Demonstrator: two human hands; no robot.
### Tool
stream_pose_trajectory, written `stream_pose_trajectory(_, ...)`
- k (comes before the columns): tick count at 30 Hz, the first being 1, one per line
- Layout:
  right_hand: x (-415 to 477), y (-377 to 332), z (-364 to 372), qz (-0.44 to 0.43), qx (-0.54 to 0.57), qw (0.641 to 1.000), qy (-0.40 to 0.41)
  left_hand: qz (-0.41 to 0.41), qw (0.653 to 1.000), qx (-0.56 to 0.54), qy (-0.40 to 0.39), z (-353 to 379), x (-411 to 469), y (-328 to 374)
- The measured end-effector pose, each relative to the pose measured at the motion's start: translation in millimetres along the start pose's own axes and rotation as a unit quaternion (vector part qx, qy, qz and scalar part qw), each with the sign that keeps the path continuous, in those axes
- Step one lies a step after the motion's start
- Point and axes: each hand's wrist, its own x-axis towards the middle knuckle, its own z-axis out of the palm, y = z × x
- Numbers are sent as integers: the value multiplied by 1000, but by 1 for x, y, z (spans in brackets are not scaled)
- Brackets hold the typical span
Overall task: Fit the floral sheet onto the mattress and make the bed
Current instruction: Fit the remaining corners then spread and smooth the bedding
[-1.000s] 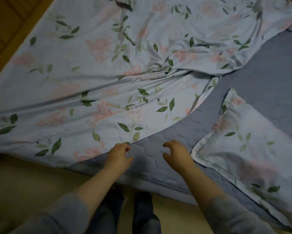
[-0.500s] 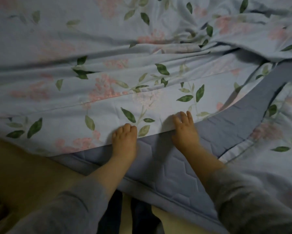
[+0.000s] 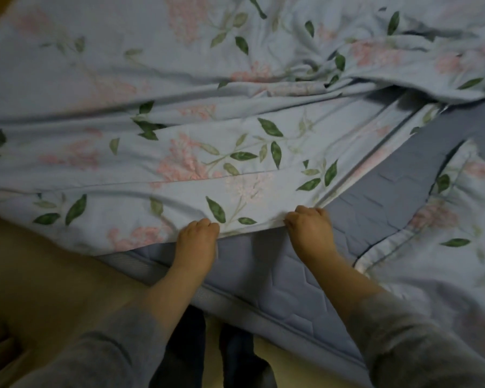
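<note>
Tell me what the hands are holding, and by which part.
Both hold the floral sheet by its near edge: left hand and right hand each grip the hem over the quilted mattress.

Our soft grey fabric left sleeve (image 3: 95, 354) and matching right sleeve (image 3: 420, 345) end partway along the forearms, leaving our left hand (image 3: 197, 242) and right hand (image 3: 310, 233) bare. Between the arms we see dark navy trousers (image 3: 185, 345).

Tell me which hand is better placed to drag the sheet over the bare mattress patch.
Right. The right hand grips the floral sheet at its hem, right beside the bare mattress; the left hand grips the hem farther from that patch.
</note>
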Motion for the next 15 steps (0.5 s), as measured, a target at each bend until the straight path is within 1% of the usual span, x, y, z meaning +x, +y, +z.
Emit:
stream_pose_trajectory(4, -28, -2, -14, -31, -15, 999, 15, -19, 999, -24, -18, -14, -30, 13)
stream_pose_trajectory(8, -67, -8, -23, -32, -22, 999, 11, -42, 998, -39, -20, -15, -67, 24)
stream_pose_trajectory(11, -96, -15, -17, -33, -7, 999, 9, -51, 997, -2, -53, -14, -92, 29)
stream_pose_trajectory(15, -132, -32, -7, -38, -11, 999, 2, -56, 996, 24, -71, -9, -121, 22)
